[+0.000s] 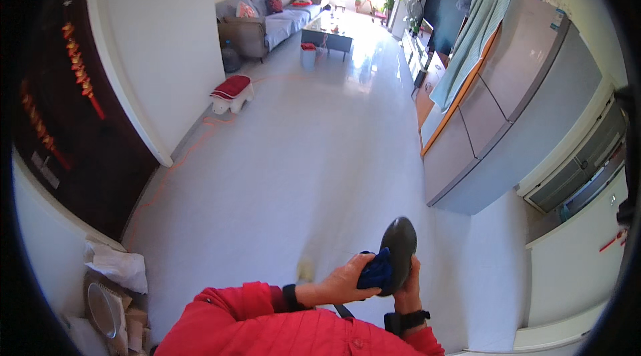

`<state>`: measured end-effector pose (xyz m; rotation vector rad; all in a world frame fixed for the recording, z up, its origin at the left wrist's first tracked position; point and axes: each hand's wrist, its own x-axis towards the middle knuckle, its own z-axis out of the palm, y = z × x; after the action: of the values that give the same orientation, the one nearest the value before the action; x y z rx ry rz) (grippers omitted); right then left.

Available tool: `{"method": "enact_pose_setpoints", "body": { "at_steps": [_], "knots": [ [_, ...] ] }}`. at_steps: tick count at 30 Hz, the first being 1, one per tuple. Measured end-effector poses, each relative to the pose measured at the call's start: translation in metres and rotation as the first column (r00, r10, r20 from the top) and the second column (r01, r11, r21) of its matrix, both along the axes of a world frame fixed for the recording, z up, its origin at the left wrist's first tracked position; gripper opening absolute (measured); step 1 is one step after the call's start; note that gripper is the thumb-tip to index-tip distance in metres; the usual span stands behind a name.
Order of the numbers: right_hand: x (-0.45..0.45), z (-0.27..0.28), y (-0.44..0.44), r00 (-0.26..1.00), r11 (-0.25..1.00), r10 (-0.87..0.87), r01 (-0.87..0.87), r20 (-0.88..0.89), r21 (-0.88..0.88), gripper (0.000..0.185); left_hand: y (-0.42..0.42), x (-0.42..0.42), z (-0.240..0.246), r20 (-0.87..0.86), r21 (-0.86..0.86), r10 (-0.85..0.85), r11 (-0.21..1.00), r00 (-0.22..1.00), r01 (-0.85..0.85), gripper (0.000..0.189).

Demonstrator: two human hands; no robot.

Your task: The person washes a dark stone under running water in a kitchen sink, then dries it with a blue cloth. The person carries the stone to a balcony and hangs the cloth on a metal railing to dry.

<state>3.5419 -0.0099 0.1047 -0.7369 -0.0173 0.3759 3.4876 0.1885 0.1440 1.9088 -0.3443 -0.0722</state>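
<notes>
My right hand (411, 278) grips a dark, smooth-surfaced shoe (400, 241) along its right side, with its rounded end pointing away from me. Bunched in my left hand (345, 278) is a dark blue cloth (376, 271), pressed against the shoe's left side. Both hands are in front of my red jacket (295, 331), above the pale floor. The cloth and my fingers cover part of the shoe, so I cannot tell whether its sole or upper faces me.
A tall refrigerator (481, 125) with a green cloth (475, 30) over it stands to the right. An orange cord (185, 155) runs along the left wall past an animal-shaped stool (231, 94). Cardboard (132, 326) leans at lower left. A sofa (270, 20) and coffee table (326, 38) are farther off.
</notes>
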Motion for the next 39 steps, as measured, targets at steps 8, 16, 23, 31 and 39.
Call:
{"method": "enact_pose_setpoints", "body": {
  "at_steps": [8,16,23,31,39],
  "knots": [
    [0.239,0.017,0.032,0.975,0.995,-0.092,0.083,-0.204,-0.050,0.054,0.083,0.297,-0.065,-0.683,-0.686,-0.544,0.707,0.487,-0.173,0.045],
    [0.478,-0.001,0.039,0.942,0.997,0.071,-0.075,-0.329,0.000,0.052,0.049,0.607,-0.082,-0.436,-0.878,-0.676,0.173,0.595,-0.447,0.044],
    [0.707,0.000,0.077,0.891,0.951,0.290,-0.311,-0.350,-0.002,0.051,0.101,0.840,-0.079,-0.454,-0.886,-0.594,0.226,0.664,-0.404,0.057],
    [0.957,0.030,0.132,0.856,0.901,0.369,-0.425,-0.363,-0.085,0.053,0.207,1.021,-0.041,-0.413,-0.905,-0.396,0.079,0.820,-0.418,0.053],
    [1.215,0.017,0.171,0.961,0.922,0.151,-0.222,-0.233,-0.318,0.056,0.219,1.263,-0.050,-0.615,-0.784,-0.557,0.360,0.558,-0.505,0.046]
  ]
}}
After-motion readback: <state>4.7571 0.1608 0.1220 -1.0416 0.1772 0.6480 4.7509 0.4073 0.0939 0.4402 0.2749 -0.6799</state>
